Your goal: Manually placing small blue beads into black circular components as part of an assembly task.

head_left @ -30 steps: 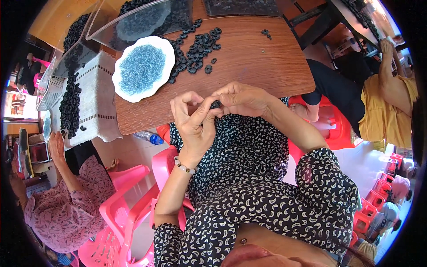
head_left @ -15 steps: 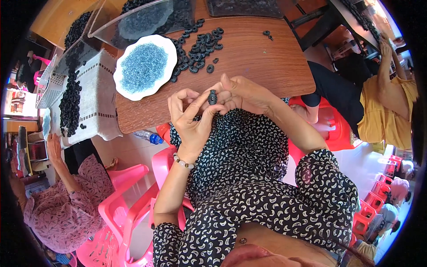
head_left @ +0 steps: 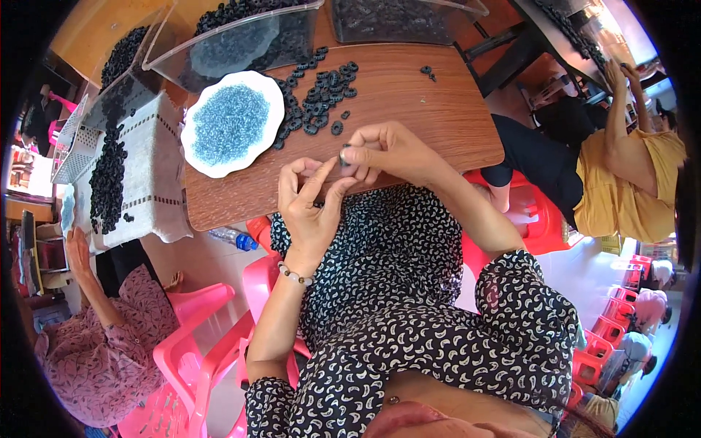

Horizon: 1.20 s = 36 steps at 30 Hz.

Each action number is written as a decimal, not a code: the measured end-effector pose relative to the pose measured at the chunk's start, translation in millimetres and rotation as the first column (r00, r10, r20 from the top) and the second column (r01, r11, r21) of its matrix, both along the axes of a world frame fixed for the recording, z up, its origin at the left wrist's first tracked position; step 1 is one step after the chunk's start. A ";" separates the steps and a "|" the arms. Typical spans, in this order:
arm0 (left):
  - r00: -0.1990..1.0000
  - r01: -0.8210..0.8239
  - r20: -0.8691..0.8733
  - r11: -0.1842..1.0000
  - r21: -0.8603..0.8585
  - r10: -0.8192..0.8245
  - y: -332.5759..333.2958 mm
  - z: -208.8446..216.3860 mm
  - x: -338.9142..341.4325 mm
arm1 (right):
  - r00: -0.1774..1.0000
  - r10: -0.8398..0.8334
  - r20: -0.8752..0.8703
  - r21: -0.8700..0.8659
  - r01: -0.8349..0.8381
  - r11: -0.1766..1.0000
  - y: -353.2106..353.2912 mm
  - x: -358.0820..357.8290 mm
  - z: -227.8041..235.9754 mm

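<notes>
A brown table (head_left: pixel 438 124) spread beyond the hands. On its left side stood a scalloped white plate (head_left: pixel 276 109) of tiny clear bits (head_left: pixel 230 124). Against the plate's right side lay a loose pile (head_left: pixel 321 98) of small black parts, a few strays straggling from it toward the right hand; two more small dark bits (head_left: pixel 427 71) sat well apart, near the far right. Two clear bins (head_left: pixel 175 73) (head_left: pixel 394 35) lined the far edge, closing off that side.

To the left, a white cloth (head_left: pixel 157 190) carried another heap (head_left: pixel 109 179) of black parts, and a person in a purple top (head_left: pixel 109 350) reached toward it. A bottle (head_left: pixel 234 238) lay on the floor by the table's near left corner, close to pink chairs (head_left: pixel 182 372). On the right, a person in a yellow top (head_left: pixel 628 182) sat on a red stool (head_left: pixel 537 219).

The black piece (head_left: pixel 345 155) was between the two hands, above the table's near edge. The right hand (head_left: pixel 391 150) pinched it, thumb over it; the left hand (head_left: pixel 310 212), bracelet (head_left: pixel 294 275) at the wrist, had its fingertips close against it, but whether they gripped could not be told.

The right thumb hid much of the piece, so its form was hard to make out. The far ends of both bins were cut off or dim.
</notes>
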<state>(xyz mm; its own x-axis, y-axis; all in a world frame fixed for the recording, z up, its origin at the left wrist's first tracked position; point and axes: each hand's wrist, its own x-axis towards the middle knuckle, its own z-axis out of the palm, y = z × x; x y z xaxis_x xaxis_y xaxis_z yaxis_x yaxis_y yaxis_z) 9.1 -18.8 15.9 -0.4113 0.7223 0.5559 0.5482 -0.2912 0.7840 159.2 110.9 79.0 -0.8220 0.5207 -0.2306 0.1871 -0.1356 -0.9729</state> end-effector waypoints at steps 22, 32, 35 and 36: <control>0.998 -0.030 -0.061 0.995 -0.098 0.025 0.7 2.4 2.9 | 0.960 -0.271 -0.076 0.823 0.214 0.527 126.2 -30.2 31.3; 0.997 -0.031 -0.070 0.994 -0.106 0.024 1.1 1.0 3.2 | 0.951 -0.283 0.124 0.895 0.015 0.445 97.9 -17.6 -20.9; 1.000 0.004 0.006 0.995 -0.099 -0.003 0.6 1.5 3.6 | 0.944 -0.309 0.117 0.882 0.045 0.469 92.8 -15.2 -18.4; 1.000 -0.001 0.006 0.995 -0.105 0.002 -0.5 3.5 3.5 | 0.945 -0.311 0.103 0.869 0.067 0.490 87.9 -17.1 -15.6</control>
